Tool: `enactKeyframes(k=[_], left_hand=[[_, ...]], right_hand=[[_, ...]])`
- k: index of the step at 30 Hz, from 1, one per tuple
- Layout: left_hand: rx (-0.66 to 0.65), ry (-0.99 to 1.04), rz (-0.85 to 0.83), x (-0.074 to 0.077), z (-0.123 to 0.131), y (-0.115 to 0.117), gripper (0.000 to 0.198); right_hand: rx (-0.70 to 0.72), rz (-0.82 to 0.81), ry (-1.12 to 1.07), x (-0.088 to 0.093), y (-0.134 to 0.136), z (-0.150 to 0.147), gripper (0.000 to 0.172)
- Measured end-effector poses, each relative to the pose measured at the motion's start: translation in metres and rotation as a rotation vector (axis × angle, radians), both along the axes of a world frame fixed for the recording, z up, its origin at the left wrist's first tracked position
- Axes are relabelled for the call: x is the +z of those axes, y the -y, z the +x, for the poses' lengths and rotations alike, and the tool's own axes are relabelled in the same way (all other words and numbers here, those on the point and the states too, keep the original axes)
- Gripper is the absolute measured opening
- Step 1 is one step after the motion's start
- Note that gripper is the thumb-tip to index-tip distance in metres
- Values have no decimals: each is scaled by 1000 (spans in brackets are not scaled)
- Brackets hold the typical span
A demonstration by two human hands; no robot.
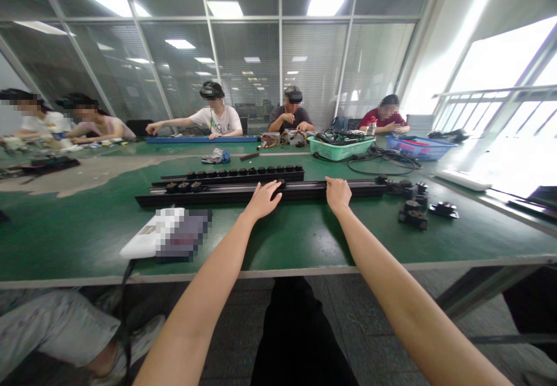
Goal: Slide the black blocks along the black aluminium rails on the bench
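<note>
A long black track rail [209, 194] lies crosswise on the table in front of me. Three black round-topped modules [184, 187] sit in its left part. My left hand [262, 199] rests over the rail's middle, fingers stretched and apart, the fingertips at a small black module [282, 183]. Farther right, my right hand [338, 193] is closed at the rail, fingers curled in; whether a small part is under them is hidden. Just behind lies a second black rail [174, 178] carrying a row of several similar modules [243, 171].
Loose black modules [411, 215] lie off the rail's right end. Nearer me at left are a white packet [150, 238] and a dark one [187, 238]. Farther back stand a green basket [333, 151] with cables and a blue basket [424, 149]. Several people sit across the table.
</note>
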State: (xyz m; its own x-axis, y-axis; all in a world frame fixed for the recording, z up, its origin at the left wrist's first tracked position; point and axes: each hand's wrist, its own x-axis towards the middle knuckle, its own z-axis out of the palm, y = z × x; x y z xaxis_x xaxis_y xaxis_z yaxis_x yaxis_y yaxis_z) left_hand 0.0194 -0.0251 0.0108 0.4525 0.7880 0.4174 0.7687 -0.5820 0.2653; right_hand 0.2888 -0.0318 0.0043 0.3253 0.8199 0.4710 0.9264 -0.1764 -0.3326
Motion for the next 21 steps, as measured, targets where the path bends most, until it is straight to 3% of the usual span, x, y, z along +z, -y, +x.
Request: enactKeyframes(k=[21], left_hand=[[0,4,-10,1,-1,2,53]], right_hand=[[-2,-4,-33,3,2,-3,42]])
